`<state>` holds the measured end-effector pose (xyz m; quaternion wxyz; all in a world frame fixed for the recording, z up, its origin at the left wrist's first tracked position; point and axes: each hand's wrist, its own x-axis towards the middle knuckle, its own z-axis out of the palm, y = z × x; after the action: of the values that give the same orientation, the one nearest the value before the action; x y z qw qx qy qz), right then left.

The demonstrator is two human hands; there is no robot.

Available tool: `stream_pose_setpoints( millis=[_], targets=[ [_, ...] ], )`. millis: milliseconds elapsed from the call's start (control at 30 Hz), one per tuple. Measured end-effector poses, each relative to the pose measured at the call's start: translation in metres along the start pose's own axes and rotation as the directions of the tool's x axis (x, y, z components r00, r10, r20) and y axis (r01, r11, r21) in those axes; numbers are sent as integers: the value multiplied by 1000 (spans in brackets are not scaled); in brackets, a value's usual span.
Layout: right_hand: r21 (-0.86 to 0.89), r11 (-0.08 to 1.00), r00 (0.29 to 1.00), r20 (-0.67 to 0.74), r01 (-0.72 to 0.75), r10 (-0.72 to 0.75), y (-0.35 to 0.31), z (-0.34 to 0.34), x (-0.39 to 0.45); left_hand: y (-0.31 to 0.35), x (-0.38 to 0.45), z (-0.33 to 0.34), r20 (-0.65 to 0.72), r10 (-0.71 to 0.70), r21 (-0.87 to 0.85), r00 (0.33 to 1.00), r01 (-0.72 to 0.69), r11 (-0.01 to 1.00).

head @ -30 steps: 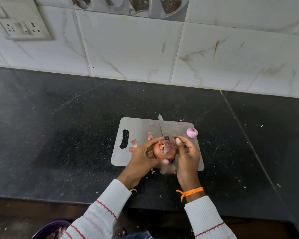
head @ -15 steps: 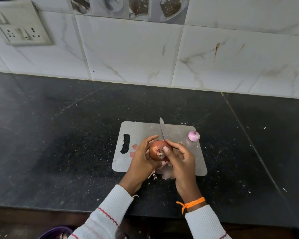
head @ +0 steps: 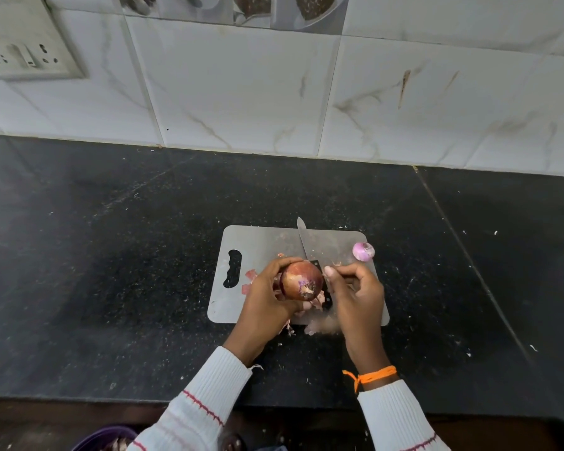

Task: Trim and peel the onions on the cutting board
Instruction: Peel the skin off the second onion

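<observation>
Head view: on the dark table [head: 111, 255] lies a grey cutting board [head: 261, 245]. Over it the left hand [head: 267, 297] grips a brown-skinned onion [head: 302, 280], root end toward the camera. A knife [head: 306, 240] lies on the board behind. The right hand [head: 355, 294], fingers curled, pinches a skin scrap beside the onion. A peeled onion [head: 363, 251] rests at the board's far right corner.
</observation>
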<state>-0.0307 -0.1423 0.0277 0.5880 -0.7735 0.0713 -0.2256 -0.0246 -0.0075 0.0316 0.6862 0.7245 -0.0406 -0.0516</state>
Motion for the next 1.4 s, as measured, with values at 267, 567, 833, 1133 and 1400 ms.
stream_pose_setpoints(
  millis=[267,567,833,1133,1400],
  targets=[
    [11,986,965,208,-167,161,6,2,-1,-4,3,1,-115,-41,-15,993,39,999],
    [408,738,823,442,-538,356,4,10,-2,4,3,-3,-6,-77,60,997,77,995],
    [396,783,849,435,-480,301,-1,8,-3,14,4,-7,-36,-44,5,998,44,999],
    [383,813,844,486,-439,226,-1,9,-3,15,4,-3,-136,202,96,970,-191,977],
    [398,784,820,523,-477,233,-2,9,-1,9,11,-10,-257,216,213,942,-163,963]
  ],
)
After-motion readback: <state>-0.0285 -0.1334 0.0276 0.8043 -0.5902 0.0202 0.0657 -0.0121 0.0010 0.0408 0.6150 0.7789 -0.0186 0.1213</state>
